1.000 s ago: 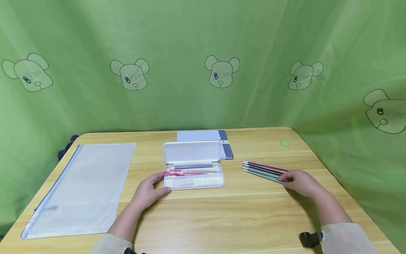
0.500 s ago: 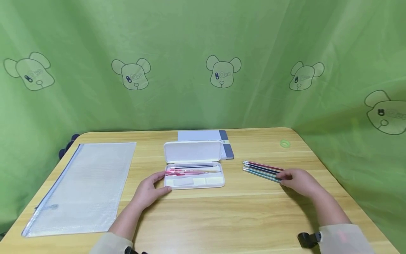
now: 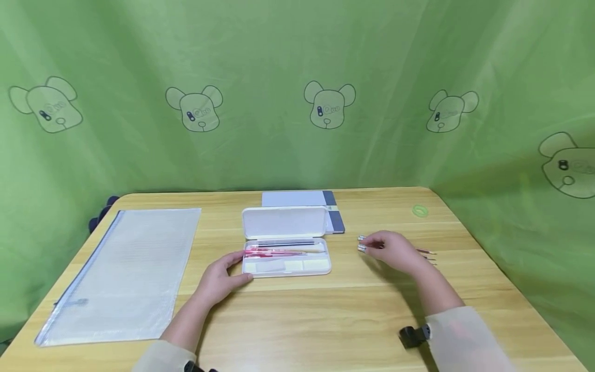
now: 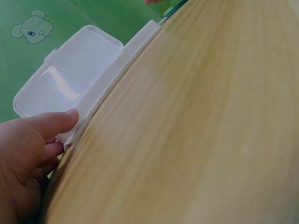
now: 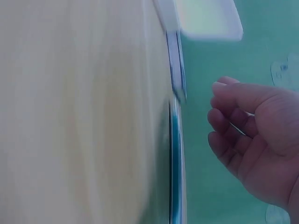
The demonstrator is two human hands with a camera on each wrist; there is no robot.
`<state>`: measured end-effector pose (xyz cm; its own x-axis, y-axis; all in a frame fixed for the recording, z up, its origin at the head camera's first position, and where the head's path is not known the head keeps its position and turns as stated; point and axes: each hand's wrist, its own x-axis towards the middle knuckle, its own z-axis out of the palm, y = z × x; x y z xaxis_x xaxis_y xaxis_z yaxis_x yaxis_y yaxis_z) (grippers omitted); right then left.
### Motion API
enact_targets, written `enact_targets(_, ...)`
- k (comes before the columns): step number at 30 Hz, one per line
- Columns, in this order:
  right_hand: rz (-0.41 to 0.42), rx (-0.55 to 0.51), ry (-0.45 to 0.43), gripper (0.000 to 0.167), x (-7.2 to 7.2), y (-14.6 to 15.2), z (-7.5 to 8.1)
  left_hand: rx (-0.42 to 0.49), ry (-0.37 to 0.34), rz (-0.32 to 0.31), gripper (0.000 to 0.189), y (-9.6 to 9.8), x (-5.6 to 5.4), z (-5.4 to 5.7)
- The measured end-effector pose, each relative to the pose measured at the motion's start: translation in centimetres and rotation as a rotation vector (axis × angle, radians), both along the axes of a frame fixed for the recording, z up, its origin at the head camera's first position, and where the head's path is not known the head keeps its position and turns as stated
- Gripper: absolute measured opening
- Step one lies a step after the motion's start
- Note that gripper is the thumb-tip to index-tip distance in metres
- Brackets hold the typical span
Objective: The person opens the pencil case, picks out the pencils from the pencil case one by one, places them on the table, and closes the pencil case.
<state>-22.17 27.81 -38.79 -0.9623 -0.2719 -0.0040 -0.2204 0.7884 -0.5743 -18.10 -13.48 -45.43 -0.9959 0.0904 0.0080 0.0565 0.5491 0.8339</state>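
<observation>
Just below centre in the head view stands a white case (image 3: 284, 223), lid raised; the left hand (image 3: 219, 280) grips its near left corner between thumb and fingers. Right of centre, the right hand (image 3: 394, 252), loosely curved and holding nothing, hovers over the pencils (image 5: 175, 168). A pouch (image 3: 123, 274) lies at lower left.

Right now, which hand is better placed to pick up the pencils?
Likely the right hand: it hovers over the pencils, holding nothing, while the left hand grips the pencil case and sits farther away.
</observation>
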Motion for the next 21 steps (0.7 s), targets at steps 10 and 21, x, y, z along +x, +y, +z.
enact_targets(10,0.099,-0.074,0.023,0.022,-1.9,-6.4,-0.3,-0.001,0.006,-0.003,0.065,0.0,-0.2,0.1)
enact_targets(21,0.164,0.016,-0.041,0.020,-3.2,-11.2,-0.8,0.002,-0.010,0.006,0.064,0.0,0.0,0.0)
